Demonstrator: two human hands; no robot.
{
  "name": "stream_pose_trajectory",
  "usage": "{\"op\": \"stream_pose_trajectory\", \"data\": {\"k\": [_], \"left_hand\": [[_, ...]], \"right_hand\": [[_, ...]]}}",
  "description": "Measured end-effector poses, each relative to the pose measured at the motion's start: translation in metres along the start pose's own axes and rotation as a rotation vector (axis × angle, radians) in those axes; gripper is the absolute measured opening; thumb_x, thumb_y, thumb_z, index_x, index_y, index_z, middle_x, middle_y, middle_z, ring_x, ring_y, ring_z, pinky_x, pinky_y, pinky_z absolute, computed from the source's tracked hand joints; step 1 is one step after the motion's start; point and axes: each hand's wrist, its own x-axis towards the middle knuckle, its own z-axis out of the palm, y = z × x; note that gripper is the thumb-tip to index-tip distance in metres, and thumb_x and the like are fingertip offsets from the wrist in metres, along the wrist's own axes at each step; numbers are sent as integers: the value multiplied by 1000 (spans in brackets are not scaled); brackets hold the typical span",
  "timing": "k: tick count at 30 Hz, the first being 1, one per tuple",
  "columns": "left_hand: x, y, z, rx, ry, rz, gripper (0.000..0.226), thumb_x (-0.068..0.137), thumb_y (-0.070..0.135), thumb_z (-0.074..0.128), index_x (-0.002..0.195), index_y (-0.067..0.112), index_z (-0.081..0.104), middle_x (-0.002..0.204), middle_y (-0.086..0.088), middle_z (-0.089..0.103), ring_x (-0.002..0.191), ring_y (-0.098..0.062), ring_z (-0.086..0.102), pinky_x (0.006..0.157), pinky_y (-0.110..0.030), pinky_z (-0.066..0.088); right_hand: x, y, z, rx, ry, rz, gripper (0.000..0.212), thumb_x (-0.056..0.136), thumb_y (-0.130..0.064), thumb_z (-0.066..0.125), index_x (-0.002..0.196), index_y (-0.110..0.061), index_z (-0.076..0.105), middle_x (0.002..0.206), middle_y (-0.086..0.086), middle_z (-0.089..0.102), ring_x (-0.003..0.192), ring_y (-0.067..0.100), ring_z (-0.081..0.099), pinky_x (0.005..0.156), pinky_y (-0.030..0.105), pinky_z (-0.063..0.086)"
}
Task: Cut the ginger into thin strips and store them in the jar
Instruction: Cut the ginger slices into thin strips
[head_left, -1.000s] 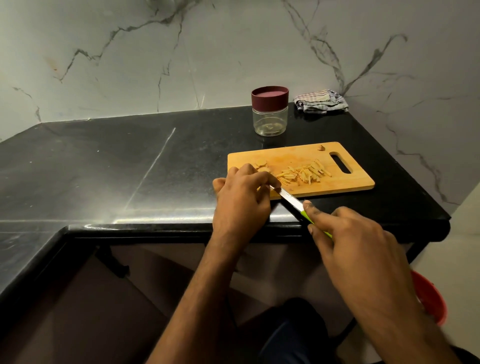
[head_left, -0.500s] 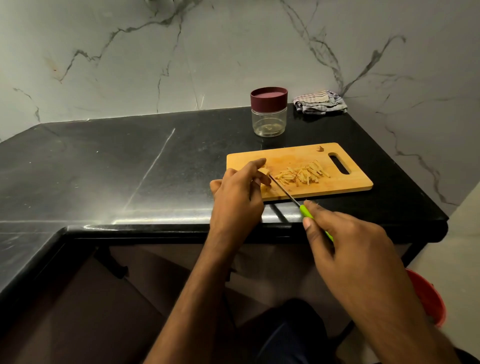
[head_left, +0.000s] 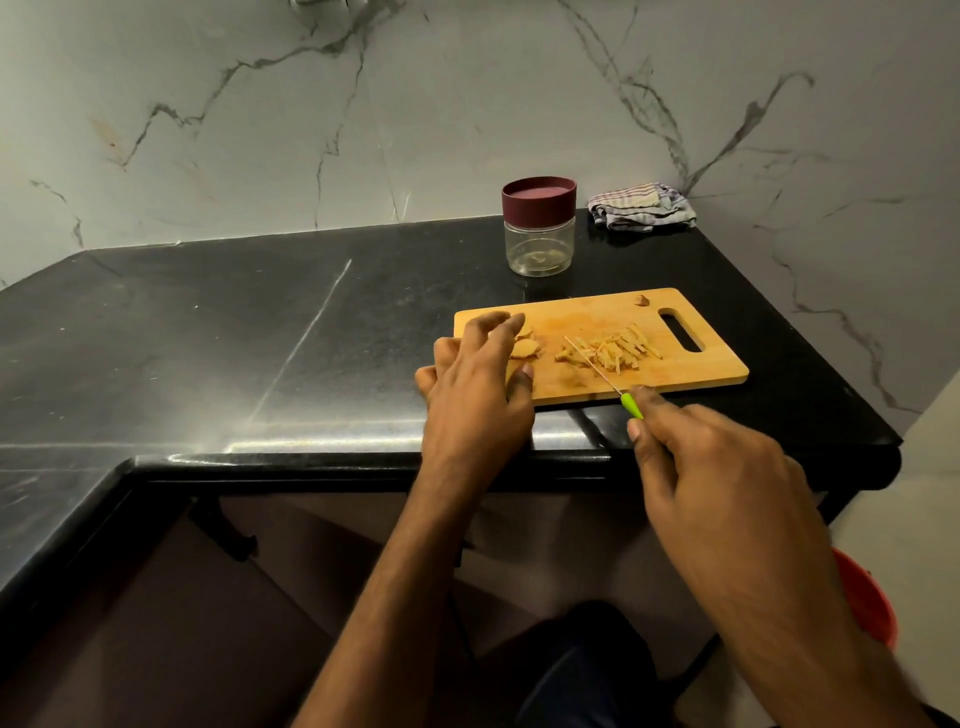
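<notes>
1. A wooden cutting board (head_left: 597, 317) lies flat on the black desk (head_left: 234, 322), near the front edge, with its handle slot toward the right.
2. The left hand (head_left: 475, 387) rests over the board's left end. Its fingers are spread and nearly straight, and its thumb lies on the board's near edge. It grips nothing.
3. Just beside those fingers, on the board, lie a few uncut ginger slices (head_left: 524, 347). Whether the fingertips touch them cannot be told.
4. The right hand (head_left: 722, 478) is curled round the green handle of a knife (head_left: 613, 382), with the forefinger stretched along the top of the handle.
5. The thin blade of the knife reaches across the board's near edge, and its tip sits at the left side of the ginger strips (head_left: 613, 351).
6. Those strips form a loose pile in the middle of the board, between the slices and the handle slot.
7. A small ginger scrap (head_left: 642, 300) sits alone by the board's far edge.
8. The jar (head_left: 539, 234) stands upright on the desk behind the board, apart from it. Its body is clear and its dark red lid is on.
9. A crumpled checked cloth (head_left: 641, 206) lies to the right of the jar, in the corner against the marble wall (head_left: 415, 104).
10. A red bucket (head_left: 867, 597) shows partly at the lower right, beneath the level of the desk.
</notes>
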Motion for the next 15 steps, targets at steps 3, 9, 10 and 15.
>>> {"op": "stream_pose_trajectory", "data": {"k": [3, 9, 10, 15], "left_hand": [[2, 0, 2, 2, -48, 13, 66, 103, 29, 48, 157, 44, 14, 155, 16, 36, 131, -11, 27, 92, -30, 13], [3, -1, 6, -57, 26, -2, 68, 101, 31, 52, 157, 39, 14, 138, 20, 57, 129, -10, 34, 92, -31, 14], [2, -1, 7, -73, 48, -5, 66, 100, 31, 54, 155, 38, 20, 134, 19, 59, 129, -10, 35, 94, -31, 14], [0, -3, 7, -154, 139, -17, 52, 97, 25, 62, 142, 33, 39, 109, 17, 61, 110, -5, 44, 97, -33, 22]], "right_hand": [[2, 0, -1, -12, -16, 5, 44, 95, -41, 37, 137, -31, 48, 80, -10, 49, 67, 6, 46, 49, 18, 25], [1, -4, 0, -7, -28, 2, 44, 95, -42, 39, 136, -31, 50, 78, -12, 46, 65, 4, 42, 50, 13, 20], [1, -4, 0, -14, -38, 1, 44, 95, -42, 38, 137, -32, 49, 78, -11, 48, 66, 4, 43, 50, 13, 21], [0, -4, -2, 5, -55, 4, 42, 95, -41, 41, 136, -34, 49, 77, -11, 49, 65, 4, 45, 49, 15, 24]]}}
